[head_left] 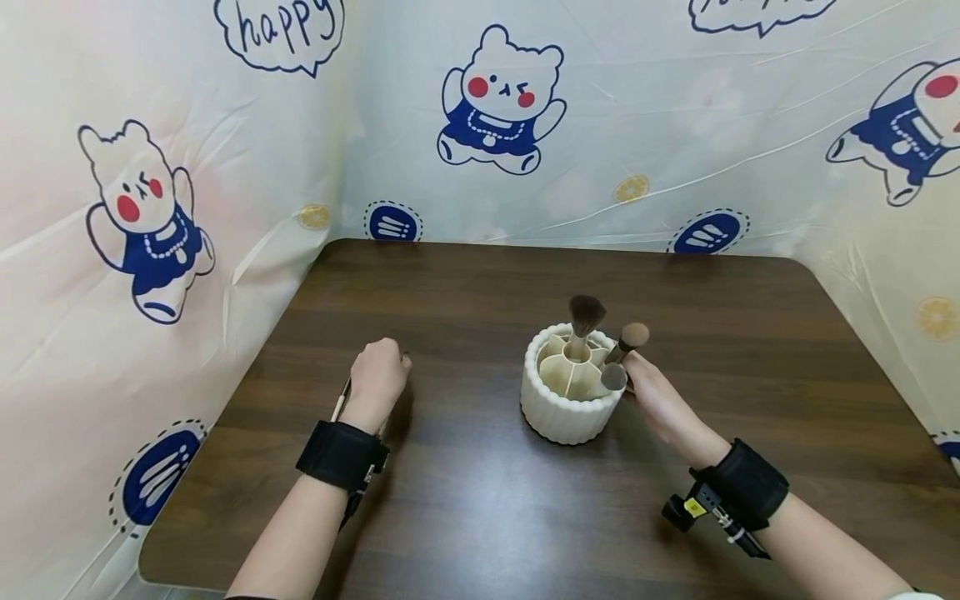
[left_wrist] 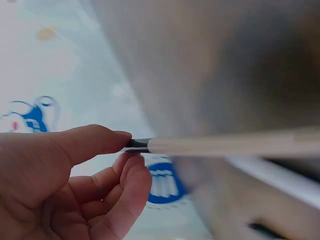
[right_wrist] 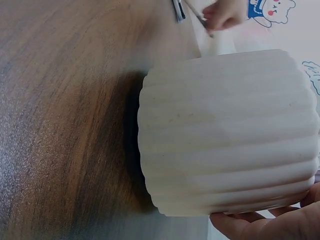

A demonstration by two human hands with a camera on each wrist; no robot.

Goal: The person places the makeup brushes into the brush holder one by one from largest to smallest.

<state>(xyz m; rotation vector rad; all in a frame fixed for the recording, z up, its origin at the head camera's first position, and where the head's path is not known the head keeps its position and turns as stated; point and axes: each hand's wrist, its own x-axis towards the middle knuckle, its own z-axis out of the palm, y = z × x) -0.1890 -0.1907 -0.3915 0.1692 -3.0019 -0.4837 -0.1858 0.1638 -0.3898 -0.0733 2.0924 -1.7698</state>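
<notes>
A white ribbed brush holder with inner compartments stands on the table, and it fills much of the right wrist view. Three makeup brushes show in it: a dark fluffy brush in the centre, a tan-tipped brush and a grey round-tipped brush at the right rim. My right hand grips the holder's right side, its fingers against the ribbed wall. Off to the left, my left hand pinches the dark end of a thin pale-handled brush between thumb and fingers. The handle points back toward the wrist.
The brown wooden table has rounded corners. A printed curtain with cartoon bears hangs along its back and both sides. Black straps with small cameras sit on both wrists.
</notes>
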